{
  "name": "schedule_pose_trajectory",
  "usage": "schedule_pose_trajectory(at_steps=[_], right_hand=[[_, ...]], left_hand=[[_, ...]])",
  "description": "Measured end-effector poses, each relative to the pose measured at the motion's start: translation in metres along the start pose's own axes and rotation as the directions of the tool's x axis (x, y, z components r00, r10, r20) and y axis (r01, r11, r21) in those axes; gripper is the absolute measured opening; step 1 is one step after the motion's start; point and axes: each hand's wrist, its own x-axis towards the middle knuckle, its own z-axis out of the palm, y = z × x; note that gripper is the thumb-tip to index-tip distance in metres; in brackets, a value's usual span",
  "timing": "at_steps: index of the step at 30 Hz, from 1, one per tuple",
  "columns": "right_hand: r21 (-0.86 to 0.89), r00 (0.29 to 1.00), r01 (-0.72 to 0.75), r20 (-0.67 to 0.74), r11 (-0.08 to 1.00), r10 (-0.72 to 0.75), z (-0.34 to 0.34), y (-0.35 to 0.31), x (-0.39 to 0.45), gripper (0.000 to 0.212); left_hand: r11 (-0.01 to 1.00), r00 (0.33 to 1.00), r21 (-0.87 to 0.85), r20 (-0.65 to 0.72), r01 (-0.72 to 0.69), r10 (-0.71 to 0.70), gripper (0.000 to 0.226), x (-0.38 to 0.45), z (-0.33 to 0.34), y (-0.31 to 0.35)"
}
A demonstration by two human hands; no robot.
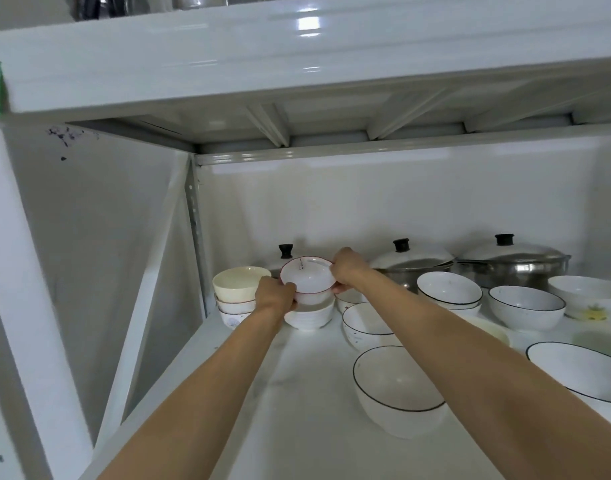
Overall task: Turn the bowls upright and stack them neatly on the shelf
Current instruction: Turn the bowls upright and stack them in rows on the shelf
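A white bowl with a red rim is upright, tipped slightly toward me, on top of a short stack whose ribbed white bottom bowl stands on the white shelf. My left hand grips the red-rimmed bowl's left side. On its right rim my right hand holds it. To the left stands a stack of cream and white bowls. Several black-rimmed white bowls stand upright to the right, one near me.
Three lidded steel pots line the back wall, the biggest at the right. More bowls sit at the far right, one with a yellow flower. The shelf above hangs low overhead. A diagonal brace borders the left side.
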Motion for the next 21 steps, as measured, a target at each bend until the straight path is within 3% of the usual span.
schedule_pose_trajectory(at_steps=[4,8,11,14,16,21], right_hand=[[-0.06,0.999,-0.023,0.041,0.998,0.026,0.008,0.006,0.009,0.007],[-0.148,0.999,-0.019,0.044,0.989,0.026,0.013,0.012,0.013,0.027],[-0.192,0.999,0.035,0.037,0.981,-0.028,0.016,0.016,0.015,0.026],[-0.219,0.996,0.092,0.029,0.971,-0.088,0.02,0.019,0.017,0.014],[-0.265,0.993,0.115,0.029,0.957,-0.111,0.022,0.022,0.019,0.022],[-0.355,0.988,0.151,0.04,0.923,-0.146,0.028,0.028,0.022,0.016]], left_hand=[[0.992,0.999,0.123,-0.042,-0.022,0.027,0.028,0.006,0.005,-0.009],[0.988,0.995,0.155,-0.096,-0.024,0.039,0.016,0.009,0.011,-0.018],[0.982,0.992,0.186,-0.119,-0.03,0.053,0.005,0.01,0.013,-0.022],[0.982,0.992,0.186,-0.118,-0.018,0.041,0.013,0.014,0.015,-0.025],[0.979,0.992,0.205,-0.125,-0.01,0.036,0.019,0.016,0.015,-0.028],[0.975,0.992,0.222,-0.126,0.007,0.021,0.013,0.017,0.014,-0.031]])
